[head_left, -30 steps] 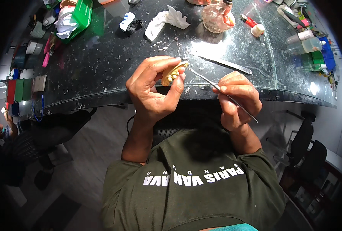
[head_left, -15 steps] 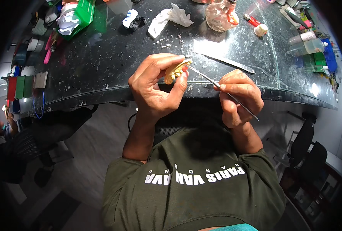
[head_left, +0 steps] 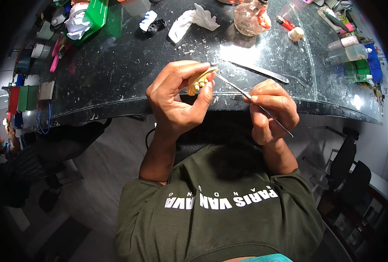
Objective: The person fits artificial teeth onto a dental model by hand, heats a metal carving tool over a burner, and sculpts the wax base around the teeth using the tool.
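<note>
Between the thumb and fingers of my left hand (head_left: 178, 96) is a yellowish dental model (head_left: 195, 84), tilted, with its row of teeth facing the thumb side. A bit of red or pink material shows near the model's upper right part. My right hand (head_left: 272, 111) is closed in a pen-like grip on a thin metal dental carving tool (head_left: 233, 87). The tool's tip meets or nearly meets the model's upper right edge; actual contact is too small to tell. Both hands are raised at the table's front edge.
On the black worktop (head_left: 128, 74) lie a metal spatula-like tool (head_left: 264, 72), crumpled white tissue (head_left: 193, 22) and a glass spirit burner (head_left: 250, 19). A red-handled item (head_left: 285, 22) lies beyond. A green box (head_left: 93, 19) stands far left, with bottles (head_left: 351, 53) at the right.
The carving tool's tip has shifted slightly up along the model's edge. Less red shows on the model now. My left hand has hardly moved.
</note>
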A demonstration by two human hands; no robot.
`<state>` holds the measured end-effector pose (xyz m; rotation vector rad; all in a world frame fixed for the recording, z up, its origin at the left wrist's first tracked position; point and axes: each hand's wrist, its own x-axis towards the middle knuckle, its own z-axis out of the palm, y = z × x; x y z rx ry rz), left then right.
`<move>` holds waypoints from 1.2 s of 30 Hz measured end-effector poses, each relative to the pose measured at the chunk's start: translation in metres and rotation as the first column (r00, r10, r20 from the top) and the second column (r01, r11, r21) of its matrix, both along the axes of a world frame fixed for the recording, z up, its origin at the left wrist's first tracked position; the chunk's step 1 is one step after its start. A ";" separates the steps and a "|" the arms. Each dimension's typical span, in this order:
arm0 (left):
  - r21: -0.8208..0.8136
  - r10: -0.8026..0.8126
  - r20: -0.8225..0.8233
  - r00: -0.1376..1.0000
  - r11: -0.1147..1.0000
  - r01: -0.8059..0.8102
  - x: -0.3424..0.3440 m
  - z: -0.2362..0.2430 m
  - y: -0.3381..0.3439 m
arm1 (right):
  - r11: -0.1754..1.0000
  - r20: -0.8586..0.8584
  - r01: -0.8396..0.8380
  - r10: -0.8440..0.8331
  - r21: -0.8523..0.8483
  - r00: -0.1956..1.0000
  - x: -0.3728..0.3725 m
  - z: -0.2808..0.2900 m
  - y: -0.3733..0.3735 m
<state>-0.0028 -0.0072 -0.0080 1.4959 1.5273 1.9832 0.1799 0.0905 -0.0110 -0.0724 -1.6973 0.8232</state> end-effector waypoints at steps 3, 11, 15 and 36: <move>-0.003 0.000 -0.003 1.000 1.000 0.000 0.000 0.001 0.000 | 1.000 0.013 0.004 -0.004 0.011 1.000 -0.001 0.001 0.000; -0.037 -0.011 0.013 1.000 0.999 0.011 0.000 0.001 -0.002 | 0.998 -0.026 -0.010 0.012 0.066 1.000 -0.002 -0.002 0.000; -0.031 -0.004 0.022 1.000 0.999 0.005 0.000 0.001 -0.002 | 0.998 -0.021 0.022 -0.021 0.060 1.000 0.000 -0.003 0.000; -0.048 -0.023 -0.002 1.000 0.999 0.023 0.000 0.003 -0.004 | 0.998 -0.004 0.036 -0.036 0.053 0.999 0.001 -0.003 -0.001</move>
